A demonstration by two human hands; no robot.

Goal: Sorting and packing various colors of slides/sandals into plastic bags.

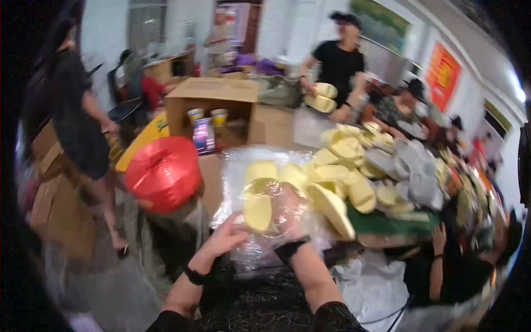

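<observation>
In the head view, a pair of pale-yellow slide sandals (258, 213) lies at the centre of the frame amid clear plastic film (237, 169), just left of a heap of yellow slides (362, 191) and grey slides (409, 166) on a green worktop (392, 224). The left hand (229, 238), below centre, is half open, its fingers reaching to the near end of the left sandal; whether it pinches the film, I cannot tell. The right hand (290, 213) is blurred under glare beside the right sandal, so its opening and grip are also unclear. To handle these well, I would keep the pair side by side, steady them with one hand, smooth the slippery film with the other, avoid snagging it, and hold clear of the heap's nearest slide (331, 210).
</observation>
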